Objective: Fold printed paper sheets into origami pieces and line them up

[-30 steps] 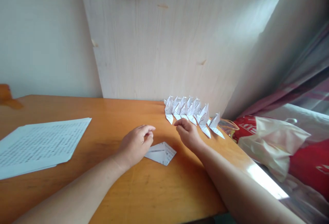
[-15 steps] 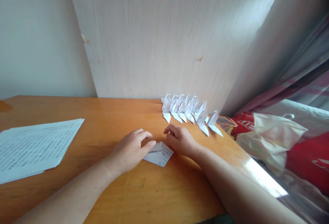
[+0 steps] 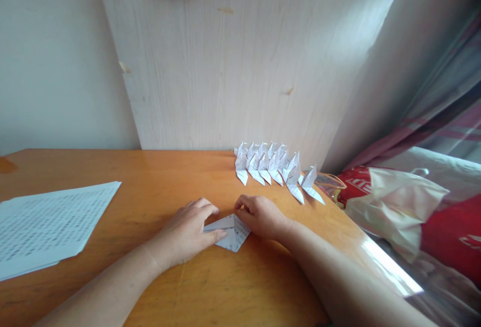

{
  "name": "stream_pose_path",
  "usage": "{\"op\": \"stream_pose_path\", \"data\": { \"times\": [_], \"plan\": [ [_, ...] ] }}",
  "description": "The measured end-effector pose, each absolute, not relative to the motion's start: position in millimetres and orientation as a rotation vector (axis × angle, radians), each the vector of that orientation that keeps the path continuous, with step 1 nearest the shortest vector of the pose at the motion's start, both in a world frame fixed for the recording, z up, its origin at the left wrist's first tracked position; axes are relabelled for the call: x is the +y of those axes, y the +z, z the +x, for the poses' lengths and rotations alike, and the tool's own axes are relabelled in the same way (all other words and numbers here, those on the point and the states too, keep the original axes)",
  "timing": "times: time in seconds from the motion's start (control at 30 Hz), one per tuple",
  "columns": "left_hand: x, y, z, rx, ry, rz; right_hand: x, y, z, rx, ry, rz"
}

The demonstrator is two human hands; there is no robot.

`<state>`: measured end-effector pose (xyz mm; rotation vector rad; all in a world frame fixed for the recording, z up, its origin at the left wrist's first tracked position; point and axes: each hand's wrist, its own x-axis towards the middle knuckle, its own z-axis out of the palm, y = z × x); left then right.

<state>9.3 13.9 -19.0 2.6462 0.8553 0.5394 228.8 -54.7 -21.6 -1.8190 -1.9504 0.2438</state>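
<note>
Paper (image 3: 235, 239) folded but flat on counter (image 3: 188, 182); left hand (image 3: 188, 232) loosely open, thumb on paper; right hand (image 3: 265, 217) curled at paper's edge, grip unclear; upright folded figures (image 3: 293, 179) beyond paper, unfolded sheets (image 3: 56, 222) left of it.

The right hand (image 3: 265, 217), apart from the folded paper (image 3: 229, 232) and close to the row of paper figures (image 3: 263, 164) a second ago, is now down at the paper's right side. The left hand (image 3: 191, 229) has uncurled, its fingers (image 3: 210, 211) now parted from the thumb, which has come over the paper.
</note>
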Motion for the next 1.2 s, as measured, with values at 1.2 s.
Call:
{"op": "stream_pose_path", "data": {
  "times": [1.2],
  "plan": [
    [5, -10, 9, 0.887, 0.398, 2.428, -50, -24, 231, -1.769, 0.5, -1.629]
  ]
}}
